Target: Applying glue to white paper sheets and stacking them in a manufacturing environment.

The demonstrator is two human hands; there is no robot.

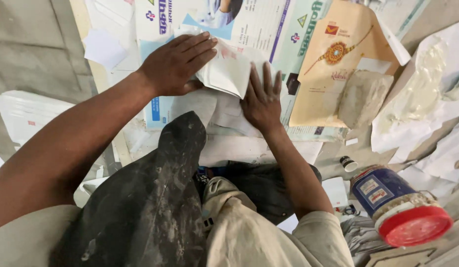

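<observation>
My left hand [176, 63] lies on the top left of a white paper piece [228, 71], with fingers stretched across its folded edge. Flat and with fingers spread, my right hand [261, 99] presses down beside the paper's lower right. The paper is folded and partly lifted between the two hands. It rests on printed sheets [259, 24] spread over the floor. My dusty dark trouser knee [175, 163] rises just below the hands.
A tan envelope [338, 74] with a glue-crusted pad [363, 96] lies to the right. A blue jar with a red lid [400, 207] lies on its side at lower right, near a small cap [348, 163]. White paper stacks [26, 113] sit left.
</observation>
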